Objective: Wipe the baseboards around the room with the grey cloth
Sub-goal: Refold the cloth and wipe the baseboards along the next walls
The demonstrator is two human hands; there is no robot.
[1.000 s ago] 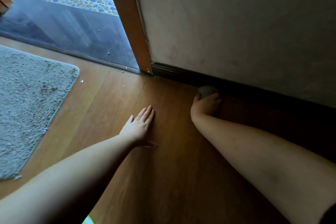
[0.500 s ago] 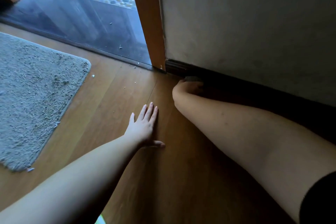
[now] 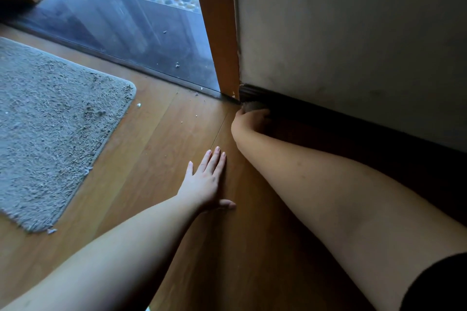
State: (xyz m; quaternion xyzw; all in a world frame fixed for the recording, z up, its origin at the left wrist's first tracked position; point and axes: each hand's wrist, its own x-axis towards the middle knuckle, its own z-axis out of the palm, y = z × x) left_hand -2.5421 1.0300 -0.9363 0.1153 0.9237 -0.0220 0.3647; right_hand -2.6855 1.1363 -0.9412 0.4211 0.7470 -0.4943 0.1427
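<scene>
grey cloth (image 3: 250,106) bunched in right hand (image 3: 249,118), fingers curled shut on it, pressed to baseboard (image 3: 328,115) end by door frame (image 3: 217,33). board's long axis runs right, away from frame. left hand (image 3: 207,184) flat, open, empty on floor (image 3: 156,154).

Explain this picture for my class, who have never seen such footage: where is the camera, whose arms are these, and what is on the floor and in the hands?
No machine here: a person wears the camera on the head, looking down at both bare arms. The right hand presses a grey cloth against the dark baseboard, at its end beside the wooden door frame. The left hand lies flat on the wooden floor, holding nothing. A grey rug lies to the left, with small crumbs nearby.
</scene>
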